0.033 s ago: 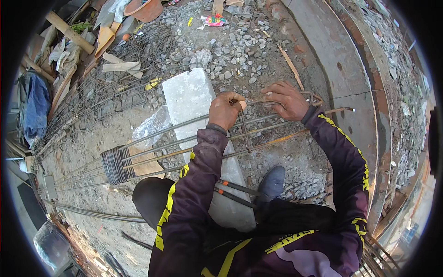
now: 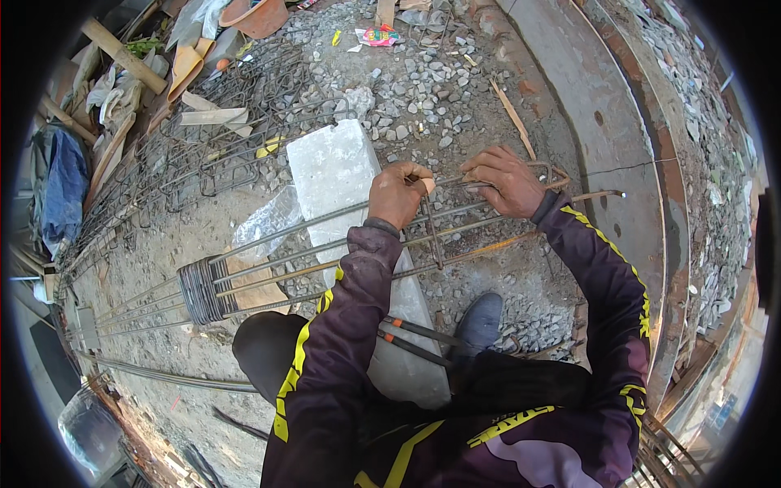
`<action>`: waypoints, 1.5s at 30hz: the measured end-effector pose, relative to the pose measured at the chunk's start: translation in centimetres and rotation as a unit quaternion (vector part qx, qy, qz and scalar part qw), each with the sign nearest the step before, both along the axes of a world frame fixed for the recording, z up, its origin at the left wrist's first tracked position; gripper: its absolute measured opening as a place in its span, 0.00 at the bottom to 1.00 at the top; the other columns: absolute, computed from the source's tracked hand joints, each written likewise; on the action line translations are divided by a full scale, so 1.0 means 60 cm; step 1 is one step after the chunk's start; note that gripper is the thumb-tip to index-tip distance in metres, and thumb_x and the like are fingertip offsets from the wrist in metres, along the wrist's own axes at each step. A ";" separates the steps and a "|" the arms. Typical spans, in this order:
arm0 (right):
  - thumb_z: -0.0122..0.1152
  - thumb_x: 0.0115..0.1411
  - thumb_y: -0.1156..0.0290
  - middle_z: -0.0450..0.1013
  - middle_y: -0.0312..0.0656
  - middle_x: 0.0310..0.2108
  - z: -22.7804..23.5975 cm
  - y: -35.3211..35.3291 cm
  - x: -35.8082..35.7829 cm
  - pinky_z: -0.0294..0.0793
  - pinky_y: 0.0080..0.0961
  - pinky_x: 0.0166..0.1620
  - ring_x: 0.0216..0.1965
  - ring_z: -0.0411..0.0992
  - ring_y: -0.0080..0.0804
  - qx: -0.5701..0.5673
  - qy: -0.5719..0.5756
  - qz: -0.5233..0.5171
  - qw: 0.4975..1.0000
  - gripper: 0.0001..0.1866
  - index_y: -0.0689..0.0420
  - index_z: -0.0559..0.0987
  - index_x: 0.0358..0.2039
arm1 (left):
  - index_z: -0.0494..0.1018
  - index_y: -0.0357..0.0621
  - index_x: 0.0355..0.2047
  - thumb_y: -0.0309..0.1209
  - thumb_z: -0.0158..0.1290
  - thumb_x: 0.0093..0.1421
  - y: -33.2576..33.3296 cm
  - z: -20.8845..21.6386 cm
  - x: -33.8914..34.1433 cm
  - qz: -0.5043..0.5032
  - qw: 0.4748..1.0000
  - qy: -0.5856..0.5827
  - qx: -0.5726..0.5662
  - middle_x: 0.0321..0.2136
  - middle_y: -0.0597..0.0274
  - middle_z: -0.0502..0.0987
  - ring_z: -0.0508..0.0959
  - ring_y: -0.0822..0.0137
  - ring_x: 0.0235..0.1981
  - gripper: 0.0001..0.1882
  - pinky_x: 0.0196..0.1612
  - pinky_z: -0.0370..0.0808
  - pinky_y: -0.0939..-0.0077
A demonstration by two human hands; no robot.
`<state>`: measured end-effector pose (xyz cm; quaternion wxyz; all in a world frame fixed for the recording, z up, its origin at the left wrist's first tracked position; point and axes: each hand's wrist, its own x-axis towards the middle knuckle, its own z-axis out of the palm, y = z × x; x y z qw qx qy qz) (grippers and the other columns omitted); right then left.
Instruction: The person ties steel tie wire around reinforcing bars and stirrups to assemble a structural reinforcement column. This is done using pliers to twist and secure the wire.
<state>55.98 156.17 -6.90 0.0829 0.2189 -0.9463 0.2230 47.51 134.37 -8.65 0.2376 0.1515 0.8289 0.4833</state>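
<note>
Several long steel rebar rods (image 2: 325, 246) run from the left across a concrete block to under my hands. A square rebar stirrup (image 2: 435, 244) stands around them, its far corner at my left hand (image 2: 396, 195). That hand is closed, thumb and fingers pinching the stirrup's corner by the farthest rod. My right hand (image 2: 506, 180) is over the same far rod, a short way to the right, fingers curled and pressed together. Whatever its fingertips hold is hidden or too small to name. Another bent stirrup (image 2: 555, 174) shows just beyond my right wrist.
A bundle of stirrups (image 2: 205, 291) sits around the rods at left. The pale concrete block (image 2: 329, 167) lies under them. Orange-banded tool handles (image 2: 411, 346) rest by my shoe (image 2: 478, 321). A rebar mesh (image 2: 244, 106) lies far left; a concrete ledge (image 2: 598, 98) curves along the right.
My right hand's fingers have shifted very slightly along the far rod. My left hand and the stirrup stay in place.
</note>
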 end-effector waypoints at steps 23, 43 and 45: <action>0.56 0.45 0.73 0.73 0.49 0.29 -0.001 -0.101 0.024 0.69 0.40 0.41 0.32 0.74 0.45 0.037 -0.069 -0.160 0.984 0.06 0.60 0.77 0.24 | 0.77 0.37 0.42 0.29 0.59 0.49 -0.012 0.012 -0.006 -0.073 0.996 -0.033 0.027 0.33 0.59 0.77 0.75 0.69 0.35 0.18 0.41 0.72 0.76; 0.54 0.44 0.74 0.75 0.53 0.24 0.015 -0.049 -0.061 0.73 0.41 0.35 0.31 0.76 0.47 0.058 -0.277 0.044 0.958 0.11 0.59 0.81 0.29 | 0.74 0.37 0.47 0.25 0.56 0.51 -0.014 0.028 -0.023 -0.085 0.981 -0.167 0.039 0.39 0.59 0.76 0.73 0.68 0.41 0.20 0.49 0.68 0.77; 0.53 0.45 0.75 0.75 0.54 0.24 0.019 -0.038 -0.069 0.73 0.40 0.35 0.31 0.76 0.46 0.027 -0.289 0.068 0.955 0.12 0.59 0.81 0.31 | 0.74 0.36 0.47 0.25 0.57 0.51 -0.013 0.028 -0.024 -0.073 0.981 -0.179 0.029 0.38 0.59 0.76 0.73 0.68 0.41 0.21 0.49 0.67 0.77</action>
